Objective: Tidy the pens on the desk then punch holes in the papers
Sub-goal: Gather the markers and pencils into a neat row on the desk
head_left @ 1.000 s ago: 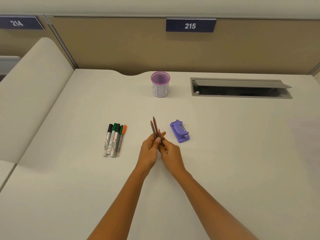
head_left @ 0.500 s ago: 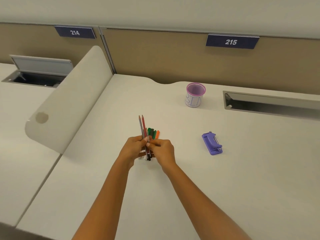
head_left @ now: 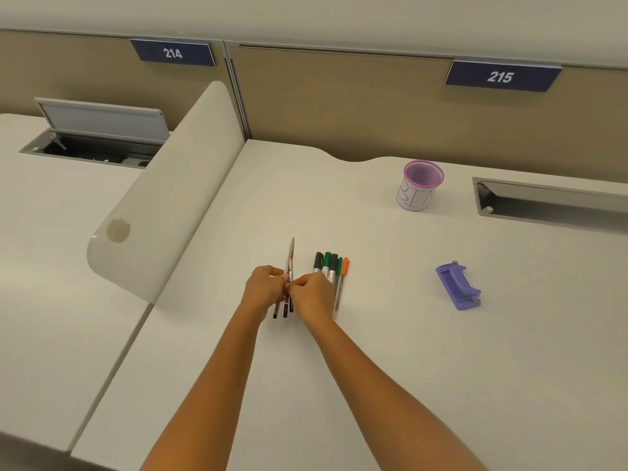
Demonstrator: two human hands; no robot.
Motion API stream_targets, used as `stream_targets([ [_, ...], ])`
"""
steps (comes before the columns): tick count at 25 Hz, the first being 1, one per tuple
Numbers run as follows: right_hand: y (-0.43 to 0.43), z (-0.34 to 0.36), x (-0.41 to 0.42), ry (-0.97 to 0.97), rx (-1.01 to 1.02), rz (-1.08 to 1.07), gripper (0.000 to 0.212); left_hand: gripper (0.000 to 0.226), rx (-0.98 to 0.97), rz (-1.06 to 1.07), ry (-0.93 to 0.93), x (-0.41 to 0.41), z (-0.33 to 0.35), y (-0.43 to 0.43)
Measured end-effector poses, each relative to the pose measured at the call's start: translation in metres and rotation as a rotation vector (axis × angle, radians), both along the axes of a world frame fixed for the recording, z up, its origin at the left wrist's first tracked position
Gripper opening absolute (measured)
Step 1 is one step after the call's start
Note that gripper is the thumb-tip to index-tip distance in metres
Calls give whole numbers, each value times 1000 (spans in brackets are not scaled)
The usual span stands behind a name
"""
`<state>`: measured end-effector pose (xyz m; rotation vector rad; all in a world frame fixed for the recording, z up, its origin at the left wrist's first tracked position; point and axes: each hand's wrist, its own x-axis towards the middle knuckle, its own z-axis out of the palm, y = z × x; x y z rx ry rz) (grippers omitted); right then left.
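Both hands meeting over the white desk (head_left: 390, 334), a small bundle of thin pens (head_left: 289, 263) pinched between them. Left hand (head_left: 263, 288) curled around the bundle from one side, right hand (head_left: 311, 295) closed against it from the other, fingertips touching at the middle of the shafts. Bundle held nearly upright — upper ends pointing away from the body, dark lower tips showing below the fists, just above the desk surface.

Taking the purple hole punch (head_left: 458, 287) as landmark: a row of markers (head_left: 331, 270) lying flat well to its left, side by side, with black, green and orange caps pointing toward the far wall, partly covered by the right hand. Held bundle just beyond that row, farther left again. Pink-rimmed pen cup (head_left: 419, 186) behind the punch and slightly left, near the desk's back edge, upright, with lettering on its white wrap. Open cable tray (head_left: 550, 205) behind the punch to the right. Curved white divider (head_left: 163, 212) far to the left, past the hands — another desk beyond it.
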<state>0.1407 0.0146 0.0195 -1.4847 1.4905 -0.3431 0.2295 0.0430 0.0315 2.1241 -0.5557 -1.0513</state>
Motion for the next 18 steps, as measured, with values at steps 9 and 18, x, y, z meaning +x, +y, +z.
stream_targets([
  [9, 2, -12, 10, 284, -116, 5, 21, 11, 74, -48, -261, -1, -18, -8],
  [18, -6, -16, 14, 317, -147, 26, 16, 13, 75, -118, -286, -2, -23, -17],
])
